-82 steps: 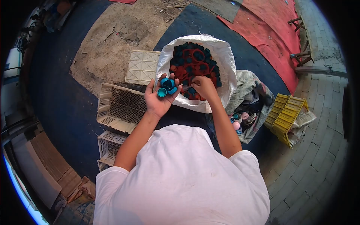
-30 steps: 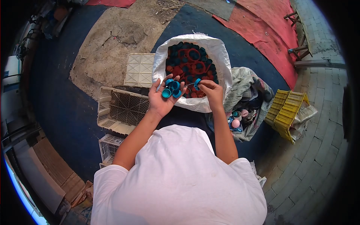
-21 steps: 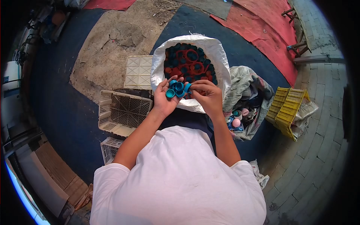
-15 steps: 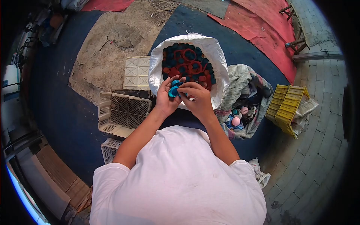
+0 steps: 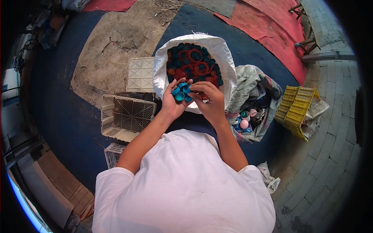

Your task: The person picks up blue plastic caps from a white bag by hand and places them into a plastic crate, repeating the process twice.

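Several blue plastic bottle caps [image 5: 180,96] lie in the cupped palm of my left hand [image 5: 171,105], whose fingers curl up around them. My right hand [image 5: 211,100] meets them from the right, with thumb and forefinger closed on a blue cap at the edge of the pile. Both hands are over the near rim of a white woven sack [image 5: 225,54]. Inside the sack are many dark teal and red-orange caps [image 5: 186,58], along with some red plastic rings [image 5: 196,56].
Left of the sack are a beige plastic crate [image 5: 126,134] and a pale lattice panel [image 5: 140,73]. On the right, a second sack [image 5: 237,93] holds mixed items, beside yellow crates [image 5: 297,108]. Dark blue matting [image 5: 58,97] and red matting [image 5: 272,35] cover parts of the ground.
More blue caps show in my left palm now, spread apart. My right hand has shifted slightly right and its fingers have drawn back from the middle of the palm.
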`<state>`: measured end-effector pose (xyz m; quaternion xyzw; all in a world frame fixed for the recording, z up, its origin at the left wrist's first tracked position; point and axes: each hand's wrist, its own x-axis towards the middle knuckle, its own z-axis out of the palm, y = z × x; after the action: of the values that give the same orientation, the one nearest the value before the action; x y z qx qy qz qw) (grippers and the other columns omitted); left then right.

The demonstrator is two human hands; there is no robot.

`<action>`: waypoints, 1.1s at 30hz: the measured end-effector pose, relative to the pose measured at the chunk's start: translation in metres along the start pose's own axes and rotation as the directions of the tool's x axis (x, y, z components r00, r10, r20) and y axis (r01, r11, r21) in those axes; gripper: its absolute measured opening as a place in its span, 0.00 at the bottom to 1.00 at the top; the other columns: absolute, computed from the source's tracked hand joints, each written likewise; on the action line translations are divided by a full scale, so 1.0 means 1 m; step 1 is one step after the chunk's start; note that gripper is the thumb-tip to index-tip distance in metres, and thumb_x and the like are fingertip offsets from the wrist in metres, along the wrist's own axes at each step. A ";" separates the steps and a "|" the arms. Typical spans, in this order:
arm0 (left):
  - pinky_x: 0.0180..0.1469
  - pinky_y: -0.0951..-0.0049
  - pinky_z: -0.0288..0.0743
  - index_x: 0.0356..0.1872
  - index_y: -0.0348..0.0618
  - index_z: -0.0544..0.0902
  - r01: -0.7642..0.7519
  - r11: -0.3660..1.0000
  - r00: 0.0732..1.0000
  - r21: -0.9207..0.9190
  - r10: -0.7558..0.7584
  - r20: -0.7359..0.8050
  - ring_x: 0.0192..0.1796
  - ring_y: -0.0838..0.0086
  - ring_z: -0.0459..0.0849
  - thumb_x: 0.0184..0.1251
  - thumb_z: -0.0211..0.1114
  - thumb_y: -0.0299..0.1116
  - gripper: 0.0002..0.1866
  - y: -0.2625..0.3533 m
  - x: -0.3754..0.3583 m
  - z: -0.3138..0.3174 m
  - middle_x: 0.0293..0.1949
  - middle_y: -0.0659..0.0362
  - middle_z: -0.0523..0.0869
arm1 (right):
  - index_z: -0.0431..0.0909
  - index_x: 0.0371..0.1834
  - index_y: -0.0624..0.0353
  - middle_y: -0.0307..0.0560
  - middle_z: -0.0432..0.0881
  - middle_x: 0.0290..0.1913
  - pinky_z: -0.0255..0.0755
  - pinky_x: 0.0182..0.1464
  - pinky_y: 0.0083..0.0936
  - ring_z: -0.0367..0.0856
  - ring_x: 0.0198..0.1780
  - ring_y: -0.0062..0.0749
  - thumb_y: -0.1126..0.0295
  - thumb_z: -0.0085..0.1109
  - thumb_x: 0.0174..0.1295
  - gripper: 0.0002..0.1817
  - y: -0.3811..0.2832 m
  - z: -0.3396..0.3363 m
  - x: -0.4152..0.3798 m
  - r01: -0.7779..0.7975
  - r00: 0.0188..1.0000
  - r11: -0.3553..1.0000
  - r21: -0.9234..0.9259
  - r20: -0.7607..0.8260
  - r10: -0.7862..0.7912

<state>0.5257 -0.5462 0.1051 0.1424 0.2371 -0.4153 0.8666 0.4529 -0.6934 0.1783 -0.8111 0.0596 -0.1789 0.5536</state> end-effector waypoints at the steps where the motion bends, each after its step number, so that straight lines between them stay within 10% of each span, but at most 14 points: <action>1: 0.67 0.48 0.79 0.55 0.46 0.81 0.011 1.000 1.000 -0.012 -0.011 0.012 0.62 0.59 0.84 0.83 0.54 0.46 0.16 0.000 0.001 -0.001 0.60 0.50 0.84 | 0.88 0.46 0.58 0.44 0.87 0.49 0.86 0.43 0.25 0.90 0.44 0.32 0.83 0.74 0.55 0.15 0.000 0.000 0.000 0.006 1.000 1.000 -0.011 0.012 -0.006; 21: 0.67 0.46 0.81 0.57 0.47 0.80 0.023 1.000 0.999 -0.018 -0.022 0.026 0.64 0.55 0.83 0.83 0.55 0.45 0.16 0.000 -0.006 0.005 0.62 0.49 0.83 | 0.87 0.48 0.61 0.47 0.86 0.51 0.82 0.41 0.22 0.86 0.41 0.28 0.77 0.70 0.64 0.09 0.022 0.000 -0.004 0.012 0.996 1.000 -0.021 -0.090 -0.014; 28: 0.72 0.45 0.76 0.58 0.45 0.81 -0.027 0.999 0.998 -0.034 0.028 0.048 0.67 0.50 0.81 0.83 0.54 0.44 0.17 -0.005 -0.006 0.009 0.64 0.48 0.82 | 0.79 0.63 0.62 0.45 0.80 0.57 0.72 0.63 0.26 0.79 0.59 0.26 0.58 0.56 0.77 0.21 0.054 0.022 -0.013 -0.338 0.892 0.794 0.505 -0.096 0.441; 33: 0.76 0.56 0.70 0.62 0.43 0.80 -0.078 0.996 0.993 0.054 0.072 0.091 0.70 0.59 0.79 0.84 0.51 0.44 0.20 -0.018 -0.003 0.015 0.67 0.52 0.82 | 0.69 0.74 0.62 0.46 0.76 0.65 0.64 0.72 0.28 0.73 0.67 0.29 0.53 0.49 0.78 0.30 0.053 0.056 -0.010 -0.256 0.823 0.393 0.883 -0.013 0.568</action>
<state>0.5139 -0.5618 0.1186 0.1573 0.1806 -0.3950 0.8869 0.4686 -0.6611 0.1092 -0.3496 0.2529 -0.1653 0.8868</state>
